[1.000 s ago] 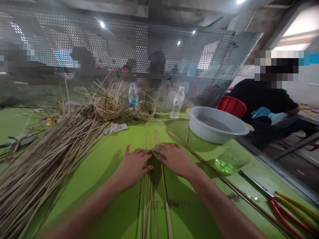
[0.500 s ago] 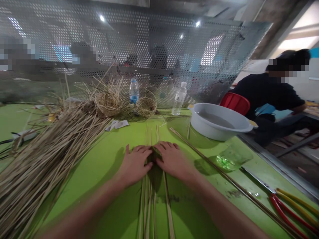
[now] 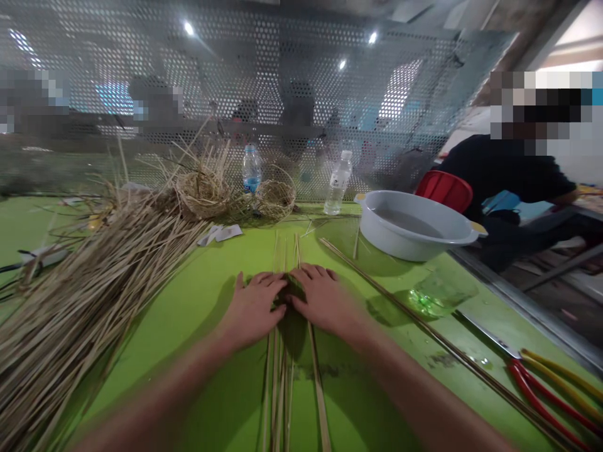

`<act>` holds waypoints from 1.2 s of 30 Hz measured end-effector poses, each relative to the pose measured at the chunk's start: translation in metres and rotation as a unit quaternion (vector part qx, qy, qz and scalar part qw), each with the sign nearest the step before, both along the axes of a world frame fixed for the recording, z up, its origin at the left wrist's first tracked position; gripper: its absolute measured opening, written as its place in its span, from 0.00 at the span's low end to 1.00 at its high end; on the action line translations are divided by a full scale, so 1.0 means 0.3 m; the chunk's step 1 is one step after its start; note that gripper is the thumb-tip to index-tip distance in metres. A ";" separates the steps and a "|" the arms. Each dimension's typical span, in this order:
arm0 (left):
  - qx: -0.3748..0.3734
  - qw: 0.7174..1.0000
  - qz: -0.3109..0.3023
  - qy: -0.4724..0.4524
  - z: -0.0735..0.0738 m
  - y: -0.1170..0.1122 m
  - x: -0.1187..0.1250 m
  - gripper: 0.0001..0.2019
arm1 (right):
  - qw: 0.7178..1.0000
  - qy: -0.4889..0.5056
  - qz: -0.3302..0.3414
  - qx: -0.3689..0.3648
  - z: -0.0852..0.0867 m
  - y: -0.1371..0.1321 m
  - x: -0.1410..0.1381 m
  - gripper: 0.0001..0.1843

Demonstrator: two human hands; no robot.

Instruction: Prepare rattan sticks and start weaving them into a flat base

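several strips [image 3: 318,389] at lower centre frame, seemingly laid out, not joined; left hand [image 3: 254,309] and right hand [image 3: 324,302] cover them, grip unclear.

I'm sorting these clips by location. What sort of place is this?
Probably a shared craft workshop for weaving: a large bundle of long strips and a woven basket lie on the green table, with scissors at the right.

Left hand [image 3: 254,307] and right hand [image 3: 326,300] over thin strips [image 3: 319,402], white basin [image 3: 405,245]
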State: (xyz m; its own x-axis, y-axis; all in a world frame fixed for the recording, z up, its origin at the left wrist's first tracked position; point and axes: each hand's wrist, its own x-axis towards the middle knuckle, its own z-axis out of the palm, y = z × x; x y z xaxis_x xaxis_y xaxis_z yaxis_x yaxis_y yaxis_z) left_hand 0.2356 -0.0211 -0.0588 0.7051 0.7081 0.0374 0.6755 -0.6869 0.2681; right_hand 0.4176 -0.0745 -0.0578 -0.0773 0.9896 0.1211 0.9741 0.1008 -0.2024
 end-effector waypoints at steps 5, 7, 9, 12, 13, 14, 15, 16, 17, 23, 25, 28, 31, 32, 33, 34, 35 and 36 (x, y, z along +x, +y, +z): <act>0.010 1.000 -0.001 0.002 -0.002 0.001 0.002 0.22 | 1.000 0.001 -0.002 -0.007 0.000 -0.001 -0.005 0.24; 0.011 1.000 -0.003 0.001 -0.004 0.004 0.002 0.22 | 1.000 0.000 -0.002 -0.012 0.002 -0.001 -0.003 0.25; 0.009 1.000 -0.005 0.002 -0.006 0.007 0.002 0.22 | 1.000 -0.005 0.000 -0.013 0.005 -0.001 0.001 0.25; 0.002 1.000 -0.009 0.008 -0.007 0.011 0.001 0.22 | 1.000 -0.010 0.007 -0.014 0.008 -0.003 0.007 0.25; 0.001 1.000 -0.011 0.009 -0.007 0.011 0.000 0.23 | 1.000 -0.011 0.010 -0.017 0.009 -0.003 0.009 0.25; 0.000 1.000 -0.011 0.010 -0.007 0.012 -0.001 0.23 | 1.000 -0.013 0.011 -0.021 0.008 -0.003 0.012 0.26; 0.000 1.000 -0.012 0.011 -0.008 0.012 -0.001 0.23 | 1.000 -0.014 0.011 -0.025 0.008 -0.002 0.014 0.26; 0.001 1.000 -0.012 0.011 -0.008 0.012 -0.002 0.23 | 0.999 -0.016 0.011 -0.028 0.007 -0.002 0.017 0.27; 0.003 1.000 -0.012 0.012 -0.008 0.013 -0.002 0.23 | 0.999 -0.018 0.012 -0.031 0.005 -0.001 0.019 0.27; -0.003 1.000 -0.013 0.017 -0.008 0.013 -0.003 0.24 | 0.999 -0.016 0.020 -0.028 0.007 -0.002 0.021 0.28; -0.006 1.000 -0.011 0.014 -0.008 0.012 -0.006 0.25 | 0.999 -0.015 0.020 -0.023 0.011 -0.005 0.018 0.28; -0.002 1.000 -0.007 0.009 -0.010 0.011 -0.011 0.26 | 0.999 -0.012 0.025 -0.016 0.016 -0.008 0.012 0.29; 0.000 1.000 -0.007 0.007 -0.015 0.012 -0.014 0.27 | 1.000 -0.008 0.027 -0.013 0.015 -0.007 0.007 0.29; -0.001 1.000 -0.006 0.007 -0.016 0.013 -0.014 0.27 | 1.000 -0.005 0.025 -0.013 0.015 -0.005 0.007 0.29; -0.002 1.000 -0.006 0.008 -0.017 0.014 -0.015 0.27 | 1.000 -0.003 0.024 -0.014 0.015 -0.004 0.008 0.29; -0.003 1.000 -0.006 0.010 -0.017 0.014 -0.016 0.28 | 1.000 -0.001 0.023 -0.016 0.015 -0.003 0.010 0.30; -0.004 1.000 -0.007 0.011 -0.017 0.015 -0.017 0.28 | 1.000 0.001 0.022 -0.016 0.016 -0.002 0.014 0.30; -0.005 1.000 -0.008 0.012 -0.017 0.016 -0.019 0.29 | 1.000 0.002 0.020 -0.016 0.018 -0.003 0.019 0.30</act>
